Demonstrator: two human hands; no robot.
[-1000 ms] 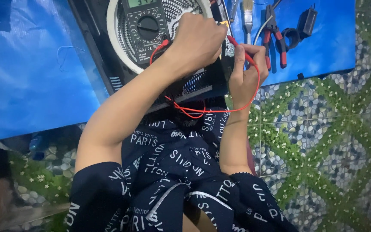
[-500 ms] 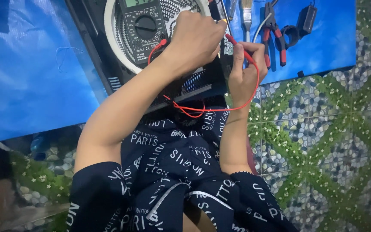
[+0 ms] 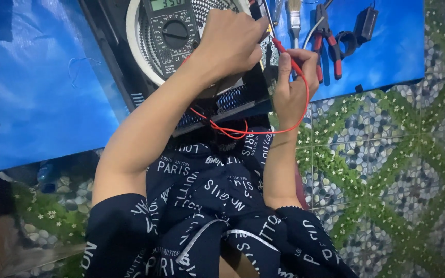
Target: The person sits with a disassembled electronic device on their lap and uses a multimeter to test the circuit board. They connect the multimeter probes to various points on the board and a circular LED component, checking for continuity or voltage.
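Multimeter (image 3: 173, 31) top cut by frame edge; left hand (image 3: 233, 44) hides probe tip; brush (image 3: 294, 13) handle cropped.

Count of things on the blue sheet

One dark digital multimeter (image 3: 170, 32), one red-handled pliers (image 3: 327, 38), one small paintbrush (image 3: 295, 15), one black adapter box (image 3: 365, 24), one red test probe (image 3: 288, 57).

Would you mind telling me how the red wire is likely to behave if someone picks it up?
The red wire probably handles floppy: it sags in loose curves below the right hand. It looks thin, so likely light. It may snag, since loops cross near the dark shirt.
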